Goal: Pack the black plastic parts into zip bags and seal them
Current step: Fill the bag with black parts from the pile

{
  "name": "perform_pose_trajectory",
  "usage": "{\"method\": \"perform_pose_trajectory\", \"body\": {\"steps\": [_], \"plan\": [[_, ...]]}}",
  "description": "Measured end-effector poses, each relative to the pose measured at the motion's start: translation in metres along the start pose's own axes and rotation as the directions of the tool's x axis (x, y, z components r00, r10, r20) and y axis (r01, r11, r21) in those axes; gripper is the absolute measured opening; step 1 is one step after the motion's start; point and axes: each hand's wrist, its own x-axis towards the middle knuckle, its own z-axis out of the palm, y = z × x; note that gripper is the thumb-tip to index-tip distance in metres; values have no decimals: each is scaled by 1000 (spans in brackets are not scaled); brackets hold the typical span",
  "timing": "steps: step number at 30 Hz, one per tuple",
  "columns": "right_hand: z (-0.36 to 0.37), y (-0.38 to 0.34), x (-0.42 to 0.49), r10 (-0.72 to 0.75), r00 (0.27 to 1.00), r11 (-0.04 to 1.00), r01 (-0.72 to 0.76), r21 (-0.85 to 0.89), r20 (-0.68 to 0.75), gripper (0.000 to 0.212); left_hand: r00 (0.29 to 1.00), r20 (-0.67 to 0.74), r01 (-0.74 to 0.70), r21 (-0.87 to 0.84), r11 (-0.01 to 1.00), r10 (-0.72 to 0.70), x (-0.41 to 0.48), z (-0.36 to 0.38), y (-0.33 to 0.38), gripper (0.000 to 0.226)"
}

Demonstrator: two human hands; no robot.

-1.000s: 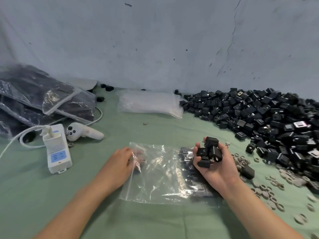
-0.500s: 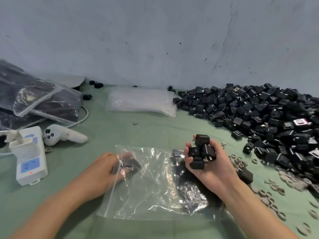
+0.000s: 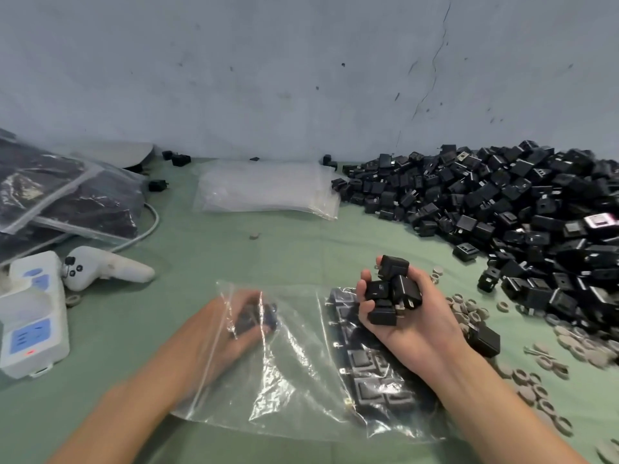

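Zip bag (image 3: 294,380) lies crosswise, mouth left; right fingers (image 3: 363,287) cup parts (image 3: 392,293), blurred left fingers (image 3: 246,334) perhaps gripping some.

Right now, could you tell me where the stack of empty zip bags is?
In the head view, the stack of empty zip bags lies at the back centre near the wall, just left of the pile of black parts.

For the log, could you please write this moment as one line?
left hand: inside zip bag, blurred | right hand: holds black parts | zip bag: open, partly filled
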Motion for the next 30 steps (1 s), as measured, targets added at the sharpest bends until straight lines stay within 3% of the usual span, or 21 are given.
{"method": "perform_pose_trajectory", "body": {"steps": [4,8,13,17,19,25,28,30], "plan": [[0,0,-1,-11,1000,1000,11,-5,-1,30,995,-77,74,48,996,-70,-11,2,-9,49],[0,1,-1,-18,1000,1000,18,-12,-5,29,987,-158,52,78,996,-40,-22,4,-11,35],[1,3,-1,-43,999,999,43,-22,10,28,996,-92,30,106,994,-21,-25,4,-18,46],[1,4,0,-40,999,999,40,-21,4,29,996,-53,-55,179,982,66,-26,3,-12,29],[0,4,1,-28,1000,999,28,-21,3,30,996,-44,-64,200,978,74,-26,2,-11,35],[-4,0,-3,-2,1000,1000,2,8,22,31,1000,-28,1,185,983,5,-28,1,-3,39],[-5,-1,-5,28,999,1000,-28,12,33,30,998,-44,45,169,985,-38,-28,0,4,52],[-7,-3,-3,41,998,999,-42,9,48,29,1000,-17,29,218,976,-26,-26,-1,8,46]]}}
